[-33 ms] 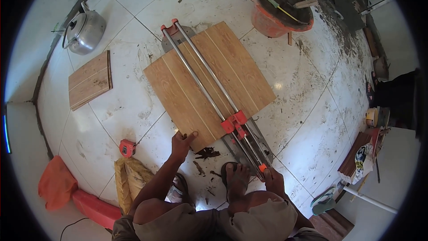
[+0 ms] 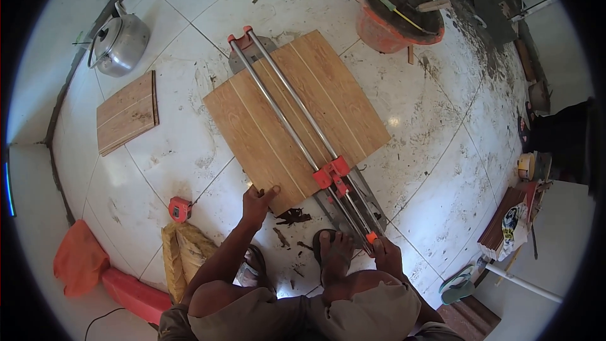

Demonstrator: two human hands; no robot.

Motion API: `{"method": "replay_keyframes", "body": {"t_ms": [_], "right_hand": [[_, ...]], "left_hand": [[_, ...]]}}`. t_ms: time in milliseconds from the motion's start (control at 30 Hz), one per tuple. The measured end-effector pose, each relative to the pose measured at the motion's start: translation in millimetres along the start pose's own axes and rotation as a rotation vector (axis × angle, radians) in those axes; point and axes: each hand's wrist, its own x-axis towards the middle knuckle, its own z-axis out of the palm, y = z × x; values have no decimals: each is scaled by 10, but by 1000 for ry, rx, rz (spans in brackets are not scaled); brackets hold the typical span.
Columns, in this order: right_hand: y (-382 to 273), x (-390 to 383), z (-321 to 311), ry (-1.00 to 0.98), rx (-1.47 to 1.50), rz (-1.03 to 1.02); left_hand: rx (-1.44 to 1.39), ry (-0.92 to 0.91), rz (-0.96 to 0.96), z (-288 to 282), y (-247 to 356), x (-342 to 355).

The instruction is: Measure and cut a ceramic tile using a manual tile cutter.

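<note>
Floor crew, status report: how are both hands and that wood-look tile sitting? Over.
Left hand on tile's near corner. Right hand at tile cutter's orange end. Tile beneath twin rails. Dark scraps by near corner.

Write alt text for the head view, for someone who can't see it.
A person's left hand touches the near edge of a woodgrain tile lying beneath the twin rails of a tile cutter, while the right hand holds the cutter's near end. On the dirty white floor around them are a tape measure, a kettle, stacked woodgrain pieces and a bucket.
</note>
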Motion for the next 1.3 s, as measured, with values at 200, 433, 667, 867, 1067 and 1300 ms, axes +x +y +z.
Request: {"method": "replay_keyframes", "body": {"t_ms": [200,433,667,867,1067,1300], "right_hand": [[147,8,124,79,-126,-37],[329,17,164,95,-185,-91],[135,6,99,31,-326,-65],[-73,-30,48,30,-430,-7],[-287,53,25,2,-520,-87],[-1105,783,318,49,-458,-195]], "left_hand": [[151,11,-21,-74,-11,32],[204,3,-6,-40,44,7],[273,36,-62,-89,41,22],[247,25,-18,8,107,-26],[215,20,16,-18,75,-20],[238,-6,40,-59,0,-16]]}}
